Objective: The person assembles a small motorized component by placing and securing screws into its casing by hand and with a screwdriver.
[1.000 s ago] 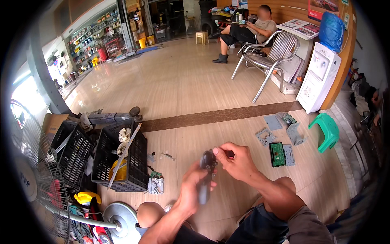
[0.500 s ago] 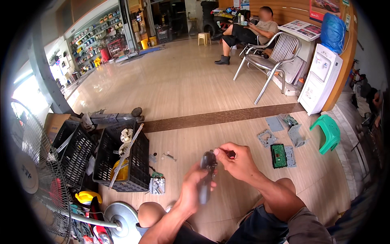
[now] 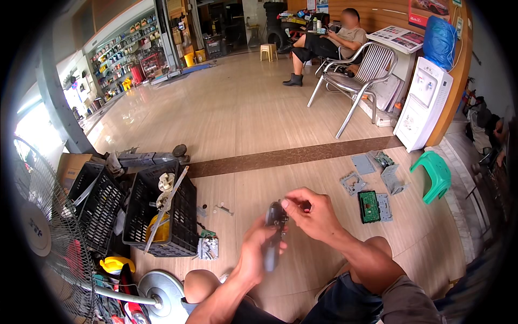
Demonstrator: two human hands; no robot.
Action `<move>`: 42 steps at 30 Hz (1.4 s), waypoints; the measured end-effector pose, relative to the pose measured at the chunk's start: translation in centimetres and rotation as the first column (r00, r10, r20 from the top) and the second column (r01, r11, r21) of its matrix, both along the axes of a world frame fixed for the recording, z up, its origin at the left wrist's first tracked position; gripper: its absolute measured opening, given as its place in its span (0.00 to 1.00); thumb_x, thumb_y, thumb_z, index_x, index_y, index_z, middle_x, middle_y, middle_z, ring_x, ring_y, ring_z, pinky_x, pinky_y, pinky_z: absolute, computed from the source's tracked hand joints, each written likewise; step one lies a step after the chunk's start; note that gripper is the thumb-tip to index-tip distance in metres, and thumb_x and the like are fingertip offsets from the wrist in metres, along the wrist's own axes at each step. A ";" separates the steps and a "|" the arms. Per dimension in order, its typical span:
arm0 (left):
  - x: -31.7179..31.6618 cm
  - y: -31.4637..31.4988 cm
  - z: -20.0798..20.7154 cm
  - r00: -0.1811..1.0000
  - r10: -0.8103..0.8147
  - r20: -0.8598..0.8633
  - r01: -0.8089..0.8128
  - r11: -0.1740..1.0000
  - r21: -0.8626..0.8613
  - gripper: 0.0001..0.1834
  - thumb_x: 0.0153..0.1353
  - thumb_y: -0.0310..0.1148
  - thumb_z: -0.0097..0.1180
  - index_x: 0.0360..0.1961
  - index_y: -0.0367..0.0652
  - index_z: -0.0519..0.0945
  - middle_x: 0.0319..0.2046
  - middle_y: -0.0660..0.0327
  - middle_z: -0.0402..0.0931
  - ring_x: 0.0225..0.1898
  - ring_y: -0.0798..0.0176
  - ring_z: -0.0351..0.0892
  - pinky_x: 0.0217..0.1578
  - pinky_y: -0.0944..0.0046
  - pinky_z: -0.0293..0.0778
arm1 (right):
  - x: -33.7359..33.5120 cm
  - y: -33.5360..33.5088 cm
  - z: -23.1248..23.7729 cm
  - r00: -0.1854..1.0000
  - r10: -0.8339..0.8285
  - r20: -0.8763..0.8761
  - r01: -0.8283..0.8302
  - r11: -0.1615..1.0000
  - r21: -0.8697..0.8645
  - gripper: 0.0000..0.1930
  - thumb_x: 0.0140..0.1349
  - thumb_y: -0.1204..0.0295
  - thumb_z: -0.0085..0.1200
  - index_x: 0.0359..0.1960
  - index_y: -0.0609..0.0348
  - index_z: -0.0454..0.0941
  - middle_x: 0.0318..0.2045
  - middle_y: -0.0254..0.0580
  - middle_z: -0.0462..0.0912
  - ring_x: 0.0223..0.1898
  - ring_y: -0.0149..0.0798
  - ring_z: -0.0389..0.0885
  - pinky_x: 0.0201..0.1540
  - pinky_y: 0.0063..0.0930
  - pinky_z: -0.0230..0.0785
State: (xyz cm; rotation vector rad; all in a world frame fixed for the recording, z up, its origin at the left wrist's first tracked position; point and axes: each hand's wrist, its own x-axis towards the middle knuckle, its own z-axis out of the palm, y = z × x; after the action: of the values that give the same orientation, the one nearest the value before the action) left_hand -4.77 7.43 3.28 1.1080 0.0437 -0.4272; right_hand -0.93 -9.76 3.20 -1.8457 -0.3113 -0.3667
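My left hand [image 3: 252,249] is wrapped round a long dark grey part [image 3: 271,254], held upright in front of my knees. Its upper end is black and uneven; what kind of part it is does not show clearly. At that upper end my right hand [image 3: 317,213] is closed in a pinch, thumb and forefinger against the part's edge. Something small and dark shows among the right fingers, too hidden to name. On the floor to the right lie a green circuit board [image 3: 369,207] in a dark frame, a flat grey panel [image 3: 363,164] and a grey cut-out frame [image 3: 353,183].
Black plastic crates [image 3: 186,229] stand at the left, beside a fan [image 3: 36,229] with a round base [image 3: 162,294]. Small loose parts [image 3: 223,208] lie near the crates. A green stool [image 3: 433,175] is at the right. Farther back, a person [image 3: 350,39] sits behind a metal chair [image 3: 359,81].
The view has shifted very slightly. Both hands keep almost the same hold on the dark grey part, with no clear movement of either.
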 end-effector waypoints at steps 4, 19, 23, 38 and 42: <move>0.1 -0.1 0.0 1.000 0.010 -0.005 -0.010 1.000 -0.012 0.25 0.61 0.38 0.45 0.58 0.40 0.70 0.44 0.53 0.79 0.32 0.63 0.80 0.36 0.65 0.76 | 0.3 -0.3 -0.6 1.000 0.031 -0.002 -0.031 0.999 -0.019 0.10 0.65 0.71 0.60 0.40 0.68 0.80 0.29 0.40 0.84 0.24 0.23 0.77 0.24 0.21 0.71; 0.0 -0.1 -0.1 1.000 -0.003 -0.012 0.004 1.000 0.027 0.24 0.60 0.38 0.47 0.56 0.39 0.71 0.44 0.54 0.78 0.31 0.64 0.80 0.35 0.66 0.76 | 0.3 -0.6 0.3 0.965 -0.010 -0.263 -0.009 0.997 -0.072 0.12 0.65 0.67 0.57 0.40 0.66 0.82 0.34 0.50 0.87 0.37 0.40 0.87 0.44 0.34 0.79; 0.0 -0.1 -0.1 1.000 0.005 -0.004 -0.005 0.999 0.039 0.24 0.60 0.37 0.47 0.57 0.39 0.71 0.44 0.54 0.78 0.31 0.64 0.80 0.35 0.66 0.76 | 0.2 -0.5 0.7 0.934 0.026 -0.356 -0.037 0.999 -0.025 0.13 0.66 0.65 0.57 0.38 0.66 0.82 0.29 0.44 0.86 0.31 0.32 0.83 0.38 0.31 0.77; -0.1 0.2 -0.1 1.000 -0.002 -0.021 0.003 1.000 0.029 0.25 0.60 0.38 0.47 0.57 0.40 0.71 0.44 0.55 0.78 0.32 0.65 0.79 0.36 0.65 0.76 | 0.5 -0.7 0.6 0.922 0.146 -0.358 -0.123 0.989 0.086 0.12 0.67 0.67 0.57 0.38 0.68 0.81 0.28 0.39 0.84 0.27 0.28 0.79 0.31 0.25 0.73; 0.0 0.1 -0.1 1.000 0.000 -0.020 0.000 0.999 0.033 0.25 0.60 0.38 0.47 0.57 0.40 0.71 0.44 0.55 0.78 0.32 0.65 0.79 0.36 0.65 0.76 | 0.4 -0.8 0.5 0.936 0.146 -0.321 -0.134 0.989 0.058 0.13 0.67 0.66 0.57 0.37 0.68 0.82 0.28 0.39 0.84 0.27 0.28 0.79 0.30 0.25 0.73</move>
State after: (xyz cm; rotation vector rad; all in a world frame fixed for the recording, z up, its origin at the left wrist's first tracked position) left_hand -4.79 7.57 3.13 1.1360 0.0687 -0.4393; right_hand -0.48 -10.54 3.67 -1.8016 -0.2053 0.0328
